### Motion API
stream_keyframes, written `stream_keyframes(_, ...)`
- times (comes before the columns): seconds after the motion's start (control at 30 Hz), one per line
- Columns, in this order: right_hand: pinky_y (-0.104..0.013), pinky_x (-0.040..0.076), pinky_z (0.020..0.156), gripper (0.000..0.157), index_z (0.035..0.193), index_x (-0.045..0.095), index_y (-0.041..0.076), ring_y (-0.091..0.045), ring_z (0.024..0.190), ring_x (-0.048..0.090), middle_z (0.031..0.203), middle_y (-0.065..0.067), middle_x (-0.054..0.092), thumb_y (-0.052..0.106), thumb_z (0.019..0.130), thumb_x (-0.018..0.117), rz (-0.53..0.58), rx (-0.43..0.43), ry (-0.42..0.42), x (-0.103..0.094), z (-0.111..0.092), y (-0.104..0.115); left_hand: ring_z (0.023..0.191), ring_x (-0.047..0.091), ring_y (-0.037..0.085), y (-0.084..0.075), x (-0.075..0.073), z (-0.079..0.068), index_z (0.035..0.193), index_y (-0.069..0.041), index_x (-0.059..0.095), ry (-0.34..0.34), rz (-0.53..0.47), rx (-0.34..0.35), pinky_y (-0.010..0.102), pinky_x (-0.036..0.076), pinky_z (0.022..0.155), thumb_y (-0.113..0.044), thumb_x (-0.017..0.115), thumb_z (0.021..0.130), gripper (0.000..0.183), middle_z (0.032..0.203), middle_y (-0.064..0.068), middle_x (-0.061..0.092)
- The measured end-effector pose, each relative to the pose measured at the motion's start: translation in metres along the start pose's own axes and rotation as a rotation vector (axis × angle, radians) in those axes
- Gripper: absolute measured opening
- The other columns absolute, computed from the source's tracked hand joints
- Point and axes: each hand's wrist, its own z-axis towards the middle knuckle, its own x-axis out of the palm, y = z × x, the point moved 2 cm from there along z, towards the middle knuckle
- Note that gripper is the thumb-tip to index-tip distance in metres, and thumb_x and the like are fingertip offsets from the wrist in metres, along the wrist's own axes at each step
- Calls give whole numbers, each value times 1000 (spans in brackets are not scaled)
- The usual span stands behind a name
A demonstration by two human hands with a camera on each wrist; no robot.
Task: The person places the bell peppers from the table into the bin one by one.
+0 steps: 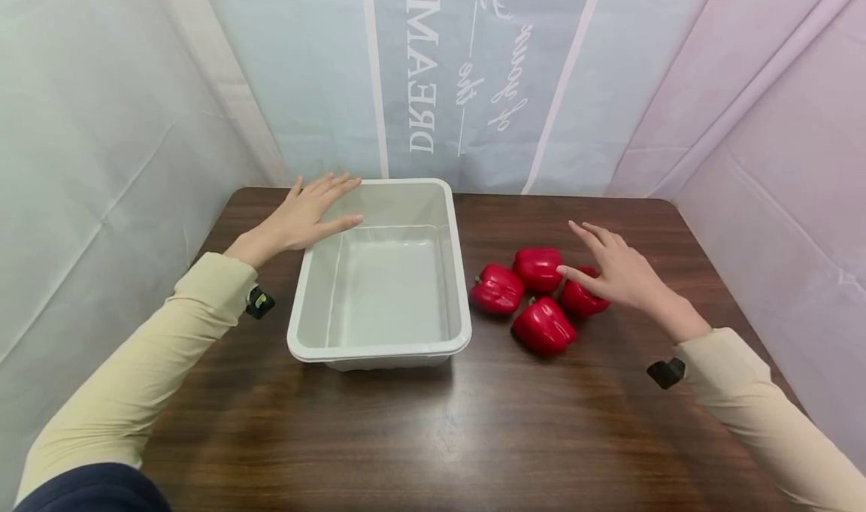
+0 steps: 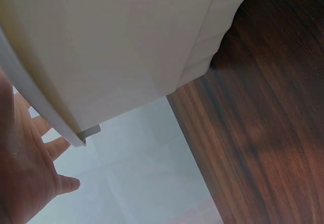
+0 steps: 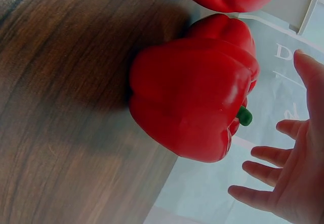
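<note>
A deep, pale grey plastic basin (image 1: pixel 392 286) stands on the dark wooden table. My left hand (image 1: pixel 304 211) spreads its fingers above the basin's far left corner, and the left wrist view has it beside the rim (image 2: pixel 38 100). To the right of the basin sit several red bell peppers in a loose cluster: one nearest the basin (image 1: pixel 497 289), one at the back (image 1: pixel 538 270), one in front (image 1: pixel 544 326). My right hand (image 1: pixel 619 271) hovers with outstretched fingers over the rightmost pepper (image 1: pixel 583 295), partly covering it. A green stem (image 3: pixel 244 116) shows on a pepper in the right wrist view.
The wooden table (image 1: pixel 406 437) extends in front of the basin and the peppers. A pale blue printed curtain (image 1: pixel 473 83) hangs behind its far edge. Whitish cloth walls (image 1: pixel 101 159) close in the left and right sides.
</note>
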Motion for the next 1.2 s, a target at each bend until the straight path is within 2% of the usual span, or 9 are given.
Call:
stream_keyframes(0.73,-65,43,82,78,147,27,16,-41,126,35,144,-19,31,54,85,56,14,30,31,4,-12,-3,142,9,30,4,5,-6,149,-30,17,-27,5,-12,61,-5,109,-63,40,89,72,155,4,16)
stream_keyframes(1.2,-64,46,78,79,146,29,16,-40,122,38,142,-19,34,59,84,54,25,48,67,8,-19,-4,143,4,27,4,7,-6,149,-31,14,-5,-4,-20,61,-4,109,-63,38,90,72,156,4,13)
